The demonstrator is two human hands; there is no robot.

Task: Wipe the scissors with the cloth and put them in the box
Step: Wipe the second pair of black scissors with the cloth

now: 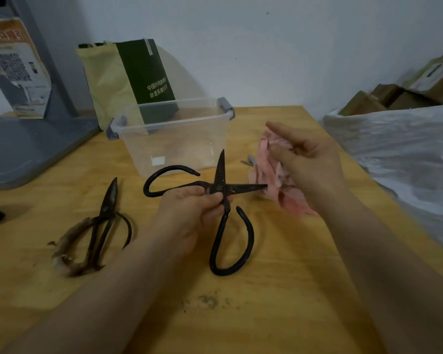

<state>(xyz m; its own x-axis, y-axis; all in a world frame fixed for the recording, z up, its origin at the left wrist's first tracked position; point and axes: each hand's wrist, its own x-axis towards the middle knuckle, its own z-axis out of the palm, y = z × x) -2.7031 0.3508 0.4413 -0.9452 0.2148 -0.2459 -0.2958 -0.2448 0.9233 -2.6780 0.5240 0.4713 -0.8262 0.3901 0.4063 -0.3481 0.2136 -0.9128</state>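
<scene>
Large black iron scissors point(230, 233) are held spread wide above the wooden table, blades crossed. My left hand point(189, 213) pinches them at the pivot. One blade points up toward the clear plastic box point(174, 139), which is empty; the other points right and touches the pink cloth point(274, 180). My right hand point(307, 159) holds that cloth bunched, index finger stretched out. A second, smaller pair of rusty scissors point(105, 221) lies closed on the table to the left, with frayed brown wrapping on one handle.
A green and yellow paper bag point(128, 80) stands behind the box. A grey stand base point(23, 149) fills the left. White plastic sheeting point(399, 154) and cardboard boxes point(399, 95) lie to the right. Dirt crumbs point(210, 300) and a small grey clip point(248, 160) sit on the table.
</scene>
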